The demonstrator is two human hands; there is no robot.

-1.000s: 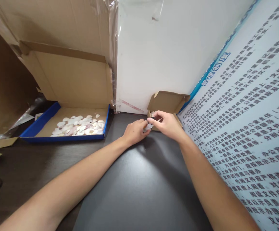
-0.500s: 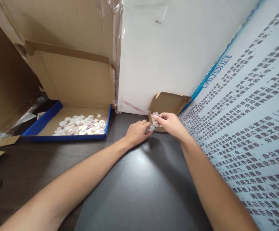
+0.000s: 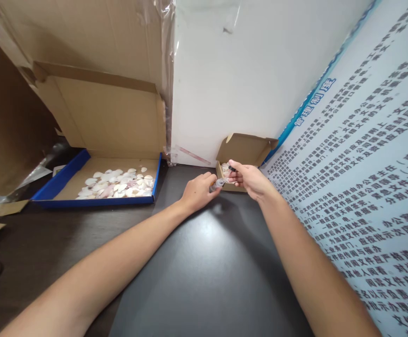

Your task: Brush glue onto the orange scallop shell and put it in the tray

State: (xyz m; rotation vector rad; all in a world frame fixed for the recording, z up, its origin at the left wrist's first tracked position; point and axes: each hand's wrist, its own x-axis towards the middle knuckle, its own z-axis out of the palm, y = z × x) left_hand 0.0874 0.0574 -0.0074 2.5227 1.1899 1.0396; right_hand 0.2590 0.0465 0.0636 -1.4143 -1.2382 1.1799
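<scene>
My left hand (image 3: 199, 192) is closed around a small clear bottle (image 3: 218, 184), which lies tilted with its mouth end pointing right. Just to the right of the bottle is my right hand (image 3: 248, 179), its thumb and forefinger pinched on a small black object (image 3: 232, 168) whose kind is too small to make out. The other right-hand fingers curl close to the bottle's end; whether they touch it I cannot tell. Behind both hands stands a small open cardboard box (image 3: 243, 146) with white seashells (image 3: 225, 166) in it, partly hidden by my right hand.
To the left, a larger blue-edged cardboard box (image 3: 94, 202) stands open with a pile of white and pinkish shells (image 3: 119, 182). A white panel (image 3: 204, 93) rises behind the dark table (image 3: 204, 271). A printed board (image 3: 358, 187) closes off the right side.
My right hand has drawn slightly back from the small box's shells and turned, bringing the black object into view. More of the bottle in my left hand shows.
</scene>
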